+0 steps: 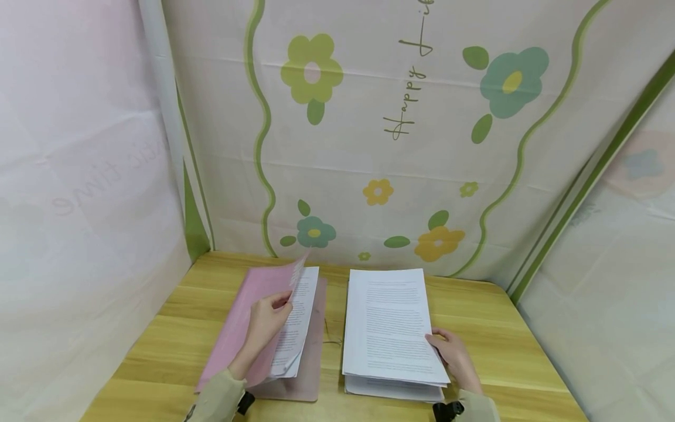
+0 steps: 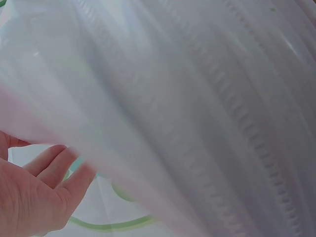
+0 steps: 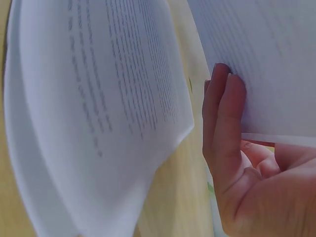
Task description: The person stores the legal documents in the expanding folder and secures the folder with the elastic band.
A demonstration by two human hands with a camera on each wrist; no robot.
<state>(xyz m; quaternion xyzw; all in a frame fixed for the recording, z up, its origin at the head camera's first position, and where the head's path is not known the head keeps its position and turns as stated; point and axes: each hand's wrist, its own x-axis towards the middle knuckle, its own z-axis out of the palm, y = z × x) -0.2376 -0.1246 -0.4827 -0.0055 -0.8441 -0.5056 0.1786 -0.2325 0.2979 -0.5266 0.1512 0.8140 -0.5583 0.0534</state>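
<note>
On the left of the table lies a pink folder (image 1: 248,305), its cover lifted at a slant. My left hand (image 1: 268,319) pinches the cover's right edge. Printed sheets (image 1: 302,319) show beneath that cover, with a curled lower corner. In the left wrist view, translucent sleeves (image 2: 197,108) with punched-looking strips fill the frame beside my left hand (image 2: 44,187). To the right lies a stack of printed paper (image 1: 392,328). My right hand (image 1: 454,354) grips the right edge of its upper sheets. Seen from the right wrist, its fingers (image 3: 229,111) lie against a page.
The wooden table (image 1: 506,351) runs back to a flowered fabric wall (image 1: 343,140). White cloth sides (image 1: 68,205) stand left and right. A thin dark strand (image 1: 331,341) lies between folder and stack.
</note>
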